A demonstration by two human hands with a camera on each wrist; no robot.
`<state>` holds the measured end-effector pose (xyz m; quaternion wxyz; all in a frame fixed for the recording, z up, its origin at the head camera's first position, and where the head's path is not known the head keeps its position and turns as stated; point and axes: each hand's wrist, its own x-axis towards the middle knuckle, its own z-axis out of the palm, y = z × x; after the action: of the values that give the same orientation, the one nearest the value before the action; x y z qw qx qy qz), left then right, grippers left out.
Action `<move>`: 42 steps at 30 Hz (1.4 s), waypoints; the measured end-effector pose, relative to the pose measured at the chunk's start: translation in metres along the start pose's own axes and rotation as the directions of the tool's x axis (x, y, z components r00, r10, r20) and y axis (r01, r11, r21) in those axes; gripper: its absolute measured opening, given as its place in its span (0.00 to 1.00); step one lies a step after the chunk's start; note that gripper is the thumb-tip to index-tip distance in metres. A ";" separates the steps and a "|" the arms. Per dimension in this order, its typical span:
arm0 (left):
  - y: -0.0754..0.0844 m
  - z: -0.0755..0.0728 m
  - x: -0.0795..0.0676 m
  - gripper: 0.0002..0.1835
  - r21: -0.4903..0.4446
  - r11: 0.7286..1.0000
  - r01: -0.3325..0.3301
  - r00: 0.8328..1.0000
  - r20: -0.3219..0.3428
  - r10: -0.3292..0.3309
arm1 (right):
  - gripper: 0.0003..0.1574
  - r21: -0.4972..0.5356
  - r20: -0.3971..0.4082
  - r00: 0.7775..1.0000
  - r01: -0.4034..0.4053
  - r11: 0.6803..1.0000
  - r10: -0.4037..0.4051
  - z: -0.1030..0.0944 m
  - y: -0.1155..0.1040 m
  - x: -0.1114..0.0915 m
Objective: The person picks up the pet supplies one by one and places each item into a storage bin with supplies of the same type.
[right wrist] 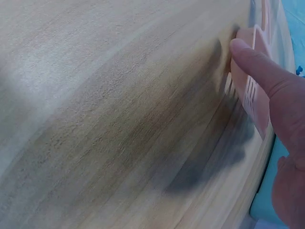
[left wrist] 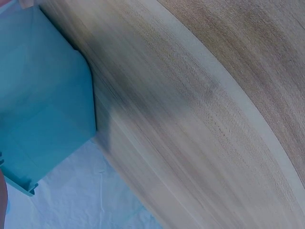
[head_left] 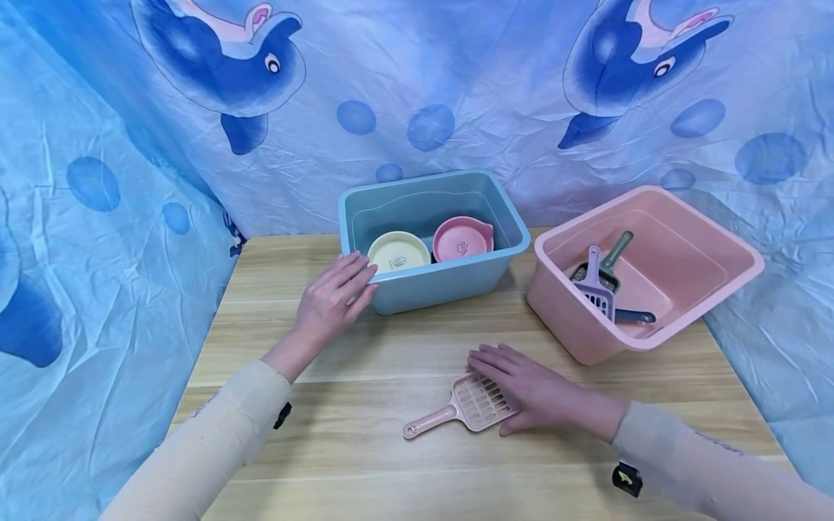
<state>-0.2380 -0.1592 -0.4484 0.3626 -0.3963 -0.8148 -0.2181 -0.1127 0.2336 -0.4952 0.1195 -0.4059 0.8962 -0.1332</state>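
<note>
My left hand [head_left: 332, 298] rests on the front left corner of a blue bin [head_left: 449, 278], its fingers straight over the rim. Inside that bin are a cream bowl [head_left: 399, 250] with a fish mark and a pink bowl [head_left: 459, 239] with a paw mark. On the table lies a pink slotted litter scoop [head_left: 478, 405], handle toward the left. Spread over the scoop's wide end is my right hand [head_left: 531, 387], fingers extended at its far corner. In the right wrist view, the thumb [right wrist: 252, 59] lies against the edge of the scoop [right wrist: 259, 95].
To the right, a pink bin [head_left: 567, 318] holds a purple scoop [head_left: 594, 278], a green scoop [head_left: 615, 253] and a dark blue handle [head_left: 635, 316]. Blue dolphin-print cloth [head_left: 456, 87] hangs behind and beside the wooden table [head_left: 365, 477].
</note>
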 end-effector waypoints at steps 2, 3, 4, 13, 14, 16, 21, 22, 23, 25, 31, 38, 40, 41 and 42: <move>0.000 0.000 0.001 0.22 0.001 1.000 0.003 1.000 -0.001 -0.003 | 0.79 -0.020 -0.002 1.000 0.013 1.000 -0.013 0.000 -0.001 0.002; -0.001 0.000 0.001 0.22 0.001 1.000 0.004 1.000 0.000 -0.004 | 0.79 -0.029 -0.006 1.000 0.020 0.999 -0.020 0.001 -0.001 0.003; -0.001 -0.001 0.001 0.22 0.000 1.000 0.004 1.000 -0.001 -0.004 | 0.78 -0.034 -0.014 0.999 0.029 0.999 -0.030 0.001 -0.002 0.004; -0.002 -0.001 0.005 0.19 -0.003 1.000 -0.007 1.000 -0.007 0.007 | 0.66 -0.044 -0.067 0.993 0.096 0.994 -0.098 0.000 -0.002 0.011; -0.002 -0.001 0.005 0.19 -0.004 1.000 -0.007 1.000 -0.008 0.007 | 0.65 -0.038 -0.065 0.993 0.094 0.995 -0.096 -0.001 -0.002 0.011; -0.002 -0.001 0.006 0.20 0.000 1.000 -0.008 1.000 -0.009 0.008 | 0.63 -0.034 -0.060 0.994 0.085 0.996 -0.087 -0.003 -0.003 0.012; -0.002 -0.001 0.007 0.22 0.003 1.000 -0.011 1.000 -0.008 0.011 | 0.60 -0.052 -0.111 0.991 0.064 0.997 -0.070 -0.017 -0.006 0.012; -0.002 -0.001 0.008 0.23 0.002 1.000 -0.012 1.000 -0.008 0.012 | 0.60 -0.062 -0.135 0.988 0.065 0.996 -0.073 -0.022 -0.008 0.012; -0.002 -0.001 0.008 0.23 0.002 1.000 -0.013 1.000 -0.008 0.013 | 0.60 -0.074 -0.159 0.985 0.063 0.995 -0.074 -0.028 -0.009 0.011; -0.002 -0.001 0.007 0.24 0.002 1.000 -0.016 1.000 -0.010 0.016 | 0.59 -0.099 -0.207 0.975 0.068 0.993 -0.087 -0.042 -0.011 0.008; -0.001 -0.003 0.003 0.18 -0.002 1.000 -0.024 1.000 -0.014 0.024 | 0.64 -0.238 -0.320 0.932 0.097 0.966 -0.172 -0.093 -0.013 -0.012; -0.002 -0.004 0.000 0.18 -0.015 0.999 -0.033 0.999 -0.023 0.033 | 0.65 -0.375 -0.404 0.875 0.105 0.921 -0.265 -0.166 0.011 -0.049; -0.002 -0.004 -0.001 0.20 -0.018 0.999 -0.035 0.999 -0.025 0.035 | 0.57 -0.382 -0.420 0.864 0.108 0.918 -0.277 -0.187 0.026 -0.059; -0.002 -0.004 -0.001 0.20 -0.017 0.999 -0.035 0.999 -0.025 0.035 | 0.52 -0.391 -0.429 0.857 0.110 0.914 -0.286 -0.196 0.035 -0.064; -0.002 -0.004 -0.001 0.19 -0.017 0.999 -0.036 0.999 -0.023 0.035 | 0.49 -0.393 -0.434 0.853 0.112 0.913 -0.291 -0.204 0.044 -0.068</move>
<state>-0.2378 -0.1634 -0.4471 0.3723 -0.4113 -0.8014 -0.2234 -0.1653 0.3418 -0.3118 -0.1977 -0.4676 0.8579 -0.0790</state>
